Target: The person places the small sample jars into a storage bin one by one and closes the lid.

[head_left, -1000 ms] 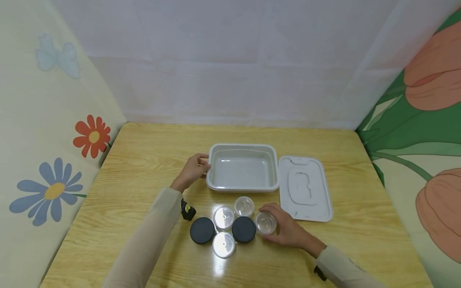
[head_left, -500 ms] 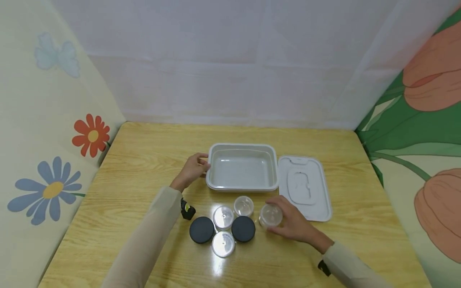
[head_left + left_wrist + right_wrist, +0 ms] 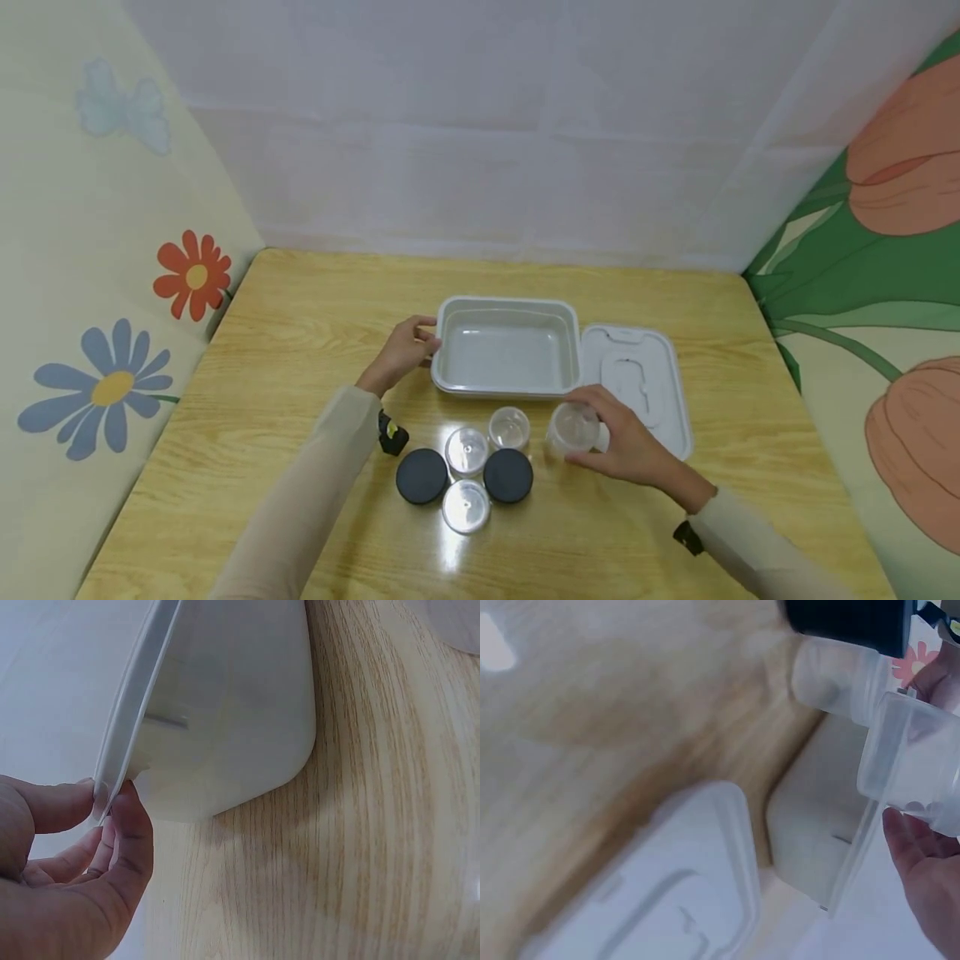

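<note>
My left hand (image 3: pixel 401 353) pinches the left rim of a white rectangular plastic container (image 3: pixel 510 390); in the left wrist view the thumb lies on the rim and the fingers curl under it. The container's inside looks bare. With my right hand (image 3: pixel 626 437) I grip a small clear plastic jar (image 3: pixel 573 427) in front of the container's right corner. The right wrist view shows this jar (image 3: pixel 907 754) lifted off the table, my fingers curled against its side. Left of it stand another clear jar (image 3: pixel 509 428), two jars with shiny clear lids (image 3: pixel 467 451) and two with black lids (image 3: pixel 508 476).
A white lid (image 3: pixel 660 367) with a moulded handle lies flat on the wooden table (image 3: pixel 337 292), right of the container. White cloth (image 3: pixel 480 167) hangs behind the table, and flower-printed panels (image 3: pixel 112 250) stand at both sides.
My right hand has lifted the clear jar away from the group, moving it up and to the right, nearer the container. My left hand stays on the container's rim.
</note>
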A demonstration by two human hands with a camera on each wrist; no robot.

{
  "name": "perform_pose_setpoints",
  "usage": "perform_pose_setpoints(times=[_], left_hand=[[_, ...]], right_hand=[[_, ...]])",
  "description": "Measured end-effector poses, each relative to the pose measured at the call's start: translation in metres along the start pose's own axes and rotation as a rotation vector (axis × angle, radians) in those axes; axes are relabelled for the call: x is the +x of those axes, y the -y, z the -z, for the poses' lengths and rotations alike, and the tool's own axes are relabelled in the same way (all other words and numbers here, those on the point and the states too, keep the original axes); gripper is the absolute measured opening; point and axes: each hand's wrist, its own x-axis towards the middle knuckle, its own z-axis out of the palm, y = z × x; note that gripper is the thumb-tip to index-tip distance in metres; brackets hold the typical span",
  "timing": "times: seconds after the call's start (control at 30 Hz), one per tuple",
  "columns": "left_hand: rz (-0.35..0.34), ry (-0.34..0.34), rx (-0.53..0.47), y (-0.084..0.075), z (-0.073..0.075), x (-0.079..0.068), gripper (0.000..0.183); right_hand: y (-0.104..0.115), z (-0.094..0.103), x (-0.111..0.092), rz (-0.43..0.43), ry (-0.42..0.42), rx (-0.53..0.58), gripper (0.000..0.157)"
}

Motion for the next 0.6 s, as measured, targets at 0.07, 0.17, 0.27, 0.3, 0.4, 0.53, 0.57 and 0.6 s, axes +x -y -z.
perform_pose_setpoints(times=[0.07, 0.17, 0.27, 0.3, 0.4, 0.53, 0.57, 0.6], left_hand=[[-0.007, 0.0, -0.001, 0.001, 0.0, 0.0, 0.046], [-0.016, 0.0, 0.004, 0.001, 0.0, 0.0, 0.046], [-0.018, 0.001, 0.008, 0.0, 0.0, 0.001, 0.046], [-0.017, 0.001, 0.007, 0.0, 0.0, 0.001, 0.046], [-0.01, 0.0, 0.006, 0.0, 0.0, 0.001, 0.046], [0.006, 0.004, 0.008, 0.0, 0.0, 0.001, 0.046], [0.006, 0.007, 0.01, 0.0, 0.0, 0.001, 0.046], [0.009, 0.009, 0.01, 0.0, 0.0, 0.001, 0.046]], right_hand=[[0.001, 0.003, 0.003, -0.004, -0.001, -0.001, 0.069], [0.001, 0.007, 0.009, -0.002, -0.002, -0.009, 0.069], [0.002, 0.011, 0.017, 0.009, -0.006, -0.024, 0.069], [0.002, 0.013, 0.02, 0.012, -0.008, -0.026, 0.069], [0.003, 0.015, 0.03, 0.014, -0.01, -0.012, 0.069], [0.004, 0.016, 0.041, 0.001, -0.003, 0.017, 0.068], [0.004, 0.016, 0.044, -0.005, -0.003, 0.026, 0.068], [0.004, 0.016, 0.046, -0.01, -0.003, 0.029, 0.067]])
